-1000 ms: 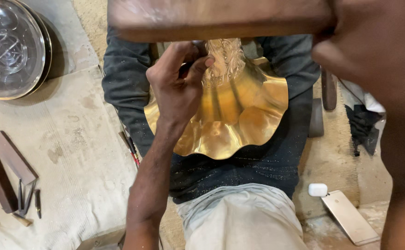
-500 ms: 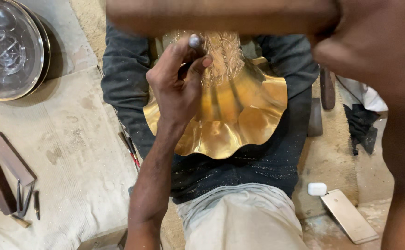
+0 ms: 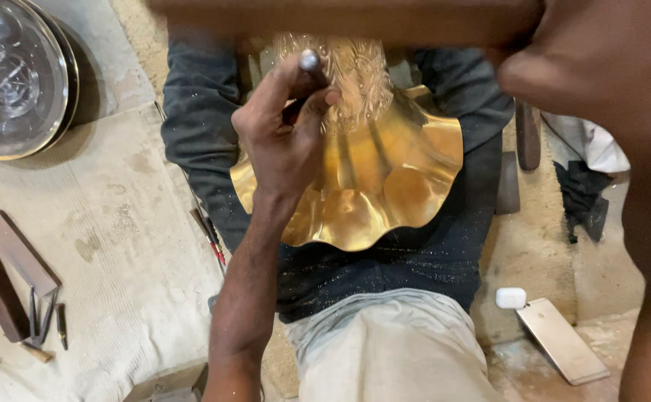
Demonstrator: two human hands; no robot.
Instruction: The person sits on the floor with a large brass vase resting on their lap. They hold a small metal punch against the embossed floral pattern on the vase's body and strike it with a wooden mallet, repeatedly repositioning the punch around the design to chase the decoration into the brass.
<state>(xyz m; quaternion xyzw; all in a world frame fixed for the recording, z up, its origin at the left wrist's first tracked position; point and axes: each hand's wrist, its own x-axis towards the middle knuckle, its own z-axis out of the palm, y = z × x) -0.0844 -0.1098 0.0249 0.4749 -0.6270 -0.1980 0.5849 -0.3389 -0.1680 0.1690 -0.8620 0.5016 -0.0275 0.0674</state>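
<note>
My left hand [image 3: 284, 141] grips a short metal punch [image 3: 309, 61] with a rounded silver top. Its tip rests on the engraved neck of a brass piece [image 3: 392, 179] that flares to a wavy edge and lies on my lap. My right hand [image 3: 601, 74] is very close to the camera at the top right, large and blurred. It is closed around a brown wooden bar [image 3: 340, 18] that runs across the top of the view, above the punch. The bar hides the upper end of the brass piece.
A round silvery embossed plate [image 3: 13, 82] lies at the top left on a pale cloth [image 3: 117, 246]. Wooden blocks [image 3: 13, 260] and small punches [image 3: 46, 316] lie at the left. A white case [image 3: 511, 298] and a phone [image 3: 562, 340] lie at the lower right.
My left hand has shifted on the brass neck so the punch's rounded top now shows above my fingers. The wooden bar has moved slightly upward.
</note>
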